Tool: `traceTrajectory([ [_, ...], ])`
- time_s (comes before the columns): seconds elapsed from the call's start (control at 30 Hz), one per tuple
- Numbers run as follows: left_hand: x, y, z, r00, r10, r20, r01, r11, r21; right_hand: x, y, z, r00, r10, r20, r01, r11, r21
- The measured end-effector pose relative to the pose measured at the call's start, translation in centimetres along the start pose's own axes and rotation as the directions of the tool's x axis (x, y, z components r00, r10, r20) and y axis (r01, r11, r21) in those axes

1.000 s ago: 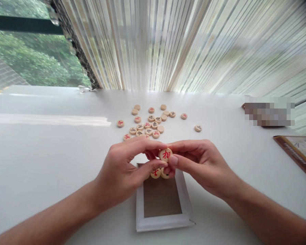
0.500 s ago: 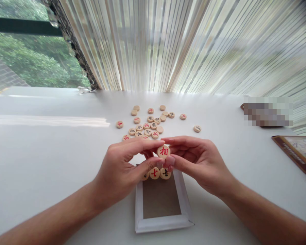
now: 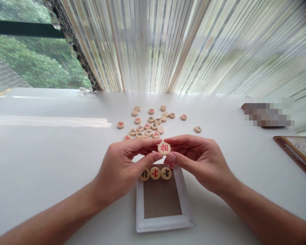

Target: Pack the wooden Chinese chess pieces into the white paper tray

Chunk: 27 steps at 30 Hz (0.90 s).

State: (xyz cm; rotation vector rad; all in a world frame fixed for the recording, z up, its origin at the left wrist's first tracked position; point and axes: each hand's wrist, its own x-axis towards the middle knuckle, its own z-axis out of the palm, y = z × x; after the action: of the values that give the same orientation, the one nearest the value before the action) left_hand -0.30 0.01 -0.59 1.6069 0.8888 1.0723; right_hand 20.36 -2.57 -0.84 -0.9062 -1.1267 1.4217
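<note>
One glossy white worktop [image 3: 53, 163]: apparently gives scattered round wooden pieces [image 3: 154, 126] room.
White-rimmed, brown-floored rectangular tray [image 3: 165, 223]: close by, seemingly for easy reach.
Left hand [image 3: 122, 160], right hand [image 3: 199, 156]: both nearly closed, pinching opposite edges of a pale wooden disc with red character [image 3: 164, 148], probably for steadiness.
Disc: raised near the tray's far end, face uncovered, perhaps for reading.

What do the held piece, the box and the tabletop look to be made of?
Held piece: probably wood, smooth, judging by its pale tan colour; the red character looks painted or engraved.
Box: likely matte cardboard, as its white walls look folded and creased.
Tabletop: smooth, glossy white, given the bright streaks; laminate or lacquer, I can't tell.
</note>
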Motion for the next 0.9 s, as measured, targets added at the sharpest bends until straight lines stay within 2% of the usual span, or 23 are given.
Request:
traceTrajectory([
  [0.17,-0.1,-0.3,0.1,0.999,-0.009,-0.036,0.007,0.999,-0.043,0.0,0.3,-0.3,0.999,-0.017,0.028,0.018,1.000,-0.003],
  [0.37,-0.1,-0.6,0.2,0.997,0.043,-0.059,-0.045,0.998,-0.040,0.1,1.0,-0.7,0.990,-0.121,0.074,0.123,0.992,-0.022],
  [0.53,0.0,-0.6,0.2,0.996,0.060,-0.061,-0.062,0.998,-0.024,0.1,1.2,-0.8,0.984,-0.162,0.072,0.166,0.985,-0.057],
  [0.9,0.0,-0.8,0.1,0.997,0.068,-0.042,-0.067,0.998,0.013,0.0,1.2,-0.8,0.987,-0.144,0.075,0.150,0.985,-0.088],
])
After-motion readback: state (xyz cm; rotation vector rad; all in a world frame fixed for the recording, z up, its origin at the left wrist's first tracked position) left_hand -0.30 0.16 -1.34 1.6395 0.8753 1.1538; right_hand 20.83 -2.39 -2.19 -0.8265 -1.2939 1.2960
